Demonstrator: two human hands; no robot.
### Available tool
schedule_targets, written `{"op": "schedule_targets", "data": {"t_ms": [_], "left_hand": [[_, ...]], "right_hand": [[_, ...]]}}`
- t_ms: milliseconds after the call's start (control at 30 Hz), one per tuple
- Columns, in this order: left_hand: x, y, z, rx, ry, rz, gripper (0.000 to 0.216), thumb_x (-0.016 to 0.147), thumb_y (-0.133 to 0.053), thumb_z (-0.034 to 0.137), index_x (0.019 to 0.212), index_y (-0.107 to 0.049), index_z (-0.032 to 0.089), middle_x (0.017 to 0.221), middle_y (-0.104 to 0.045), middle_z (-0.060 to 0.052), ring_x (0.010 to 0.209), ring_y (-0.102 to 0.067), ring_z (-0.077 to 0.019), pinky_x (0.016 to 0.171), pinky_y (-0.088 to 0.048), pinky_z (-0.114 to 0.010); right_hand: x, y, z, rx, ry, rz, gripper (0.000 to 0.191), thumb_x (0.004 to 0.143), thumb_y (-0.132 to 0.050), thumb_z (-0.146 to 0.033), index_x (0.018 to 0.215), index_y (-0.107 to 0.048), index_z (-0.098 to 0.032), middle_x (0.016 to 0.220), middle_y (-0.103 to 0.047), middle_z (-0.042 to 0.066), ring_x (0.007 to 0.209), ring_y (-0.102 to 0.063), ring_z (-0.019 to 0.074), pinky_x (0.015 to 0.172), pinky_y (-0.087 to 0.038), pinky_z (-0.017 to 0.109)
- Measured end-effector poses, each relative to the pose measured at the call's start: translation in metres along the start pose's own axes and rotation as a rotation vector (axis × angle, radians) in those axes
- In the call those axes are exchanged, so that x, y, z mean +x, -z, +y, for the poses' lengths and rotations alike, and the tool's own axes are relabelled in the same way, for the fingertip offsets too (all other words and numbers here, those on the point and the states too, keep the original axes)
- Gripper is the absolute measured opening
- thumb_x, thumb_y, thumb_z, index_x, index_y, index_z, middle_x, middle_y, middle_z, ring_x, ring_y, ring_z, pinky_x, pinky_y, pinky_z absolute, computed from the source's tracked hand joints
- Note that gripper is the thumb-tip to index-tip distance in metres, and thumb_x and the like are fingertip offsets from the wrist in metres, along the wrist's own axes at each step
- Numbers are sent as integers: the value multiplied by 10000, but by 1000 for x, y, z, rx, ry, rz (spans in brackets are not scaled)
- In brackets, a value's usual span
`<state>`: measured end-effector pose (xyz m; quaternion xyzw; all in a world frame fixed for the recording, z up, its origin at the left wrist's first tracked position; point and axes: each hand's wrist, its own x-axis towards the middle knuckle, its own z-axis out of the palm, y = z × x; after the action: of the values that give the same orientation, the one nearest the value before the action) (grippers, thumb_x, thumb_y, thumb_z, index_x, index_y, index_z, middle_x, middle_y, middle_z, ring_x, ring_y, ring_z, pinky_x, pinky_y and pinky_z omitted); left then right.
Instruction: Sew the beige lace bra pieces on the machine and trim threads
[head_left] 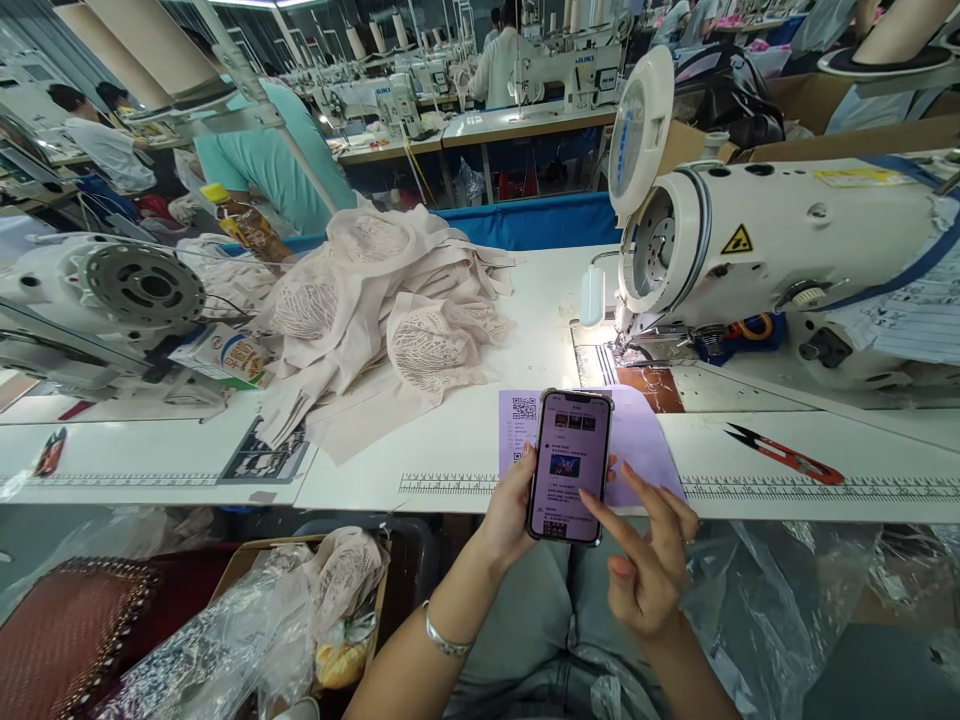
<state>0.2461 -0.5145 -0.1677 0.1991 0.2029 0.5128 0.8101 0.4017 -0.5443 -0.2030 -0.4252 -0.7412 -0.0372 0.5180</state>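
Observation:
My left hand [508,515] grips a smartphone [568,465] by its left edge, screen lit and facing me, just in front of the table edge. My right hand [649,555] hovers beside it with fingers spread, the index fingertip touching the lower part of the screen. Under the phone on the white table [787,450] lies a lilac sheet [637,445] with a QR code. A heap of beige lace garment pieces [382,300] sits to the left on the table.
A white sewing machine [787,250] stands at the right, red thread snips [787,457] in front of it. Another machine [112,300], a bottle [244,225] and a carton are at the left. A box of bagged pieces [315,610] sits below. People work farther back.

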Motion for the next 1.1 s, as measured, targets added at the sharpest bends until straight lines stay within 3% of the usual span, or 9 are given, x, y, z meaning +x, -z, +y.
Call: {"op": "schedule_targets", "data": {"t_ms": [200,733,1100], "left_hand": [[1,-3,1,-2,16,11,592,899,-642,582,1194,-724,75,1237,-721,-206,1322,-574,-383,1201,-336,-543],[0,1,-2,-2,3,-18,591,927,-607,577,1245,-707,89,1253,-717,-194,1319,-581,-365,1200,-340,-526],[1,0,-1,27,-3,20,611,930,-601,571,1264,-685,67,1257,-711,-209,1386,-515,-360,1212,-316,-526]], "right_hand": [[3,-2,-2,-33,-20,9,491,1064,-279,-436,1477,-521,-328,1483,-530,86,1178,-521,303,954,-426,476],[3,-2,0,-33,-19,32,495,1063,-286,-446,1435,-580,-302,1460,-552,104,1156,-538,304,937,-423,476],[18,-3,3,-97,-41,-36,527,1057,-254,-492,1507,-480,-335,1559,-435,112,1164,-509,315,942,-372,487]]}}
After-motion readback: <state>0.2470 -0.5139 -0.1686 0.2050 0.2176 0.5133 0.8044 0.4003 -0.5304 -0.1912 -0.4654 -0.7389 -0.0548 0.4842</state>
